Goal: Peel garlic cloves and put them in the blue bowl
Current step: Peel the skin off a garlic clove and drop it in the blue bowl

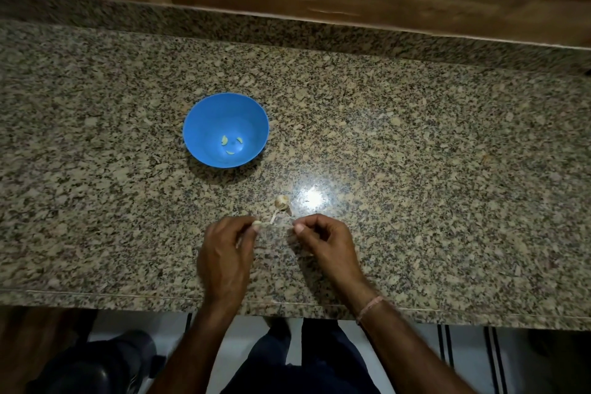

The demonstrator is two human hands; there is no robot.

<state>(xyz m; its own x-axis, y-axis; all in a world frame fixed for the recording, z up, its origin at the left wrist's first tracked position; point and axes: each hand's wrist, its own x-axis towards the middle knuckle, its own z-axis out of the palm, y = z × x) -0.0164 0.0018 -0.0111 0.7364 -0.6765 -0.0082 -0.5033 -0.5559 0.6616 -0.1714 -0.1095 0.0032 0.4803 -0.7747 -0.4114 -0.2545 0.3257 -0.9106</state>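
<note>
A blue bowl [225, 129] stands on the granite counter, with three peeled garlic cloves [224, 140] in its bottom. A garlic bulb remnant [281, 201] with a pale stalk lies on the counter to the bowl's lower right. Just in front of it, my left hand [225, 254] pinches a small pale garlic piece [260, 224] at its fingertips. My right hand [321, 241] is curled, thumb against fingers, and seems to pinch a thin bit of skin; what it holds is too small to make out. The two hands are a short gap apart.
The speckled granite counter [415, 153] runs left to right, with a raised ledge and a wooden wall behind it. Its front edge lies just under my wrists. A bright light glare sits to the right of the bulb. Floor and my legs show below.
</note>
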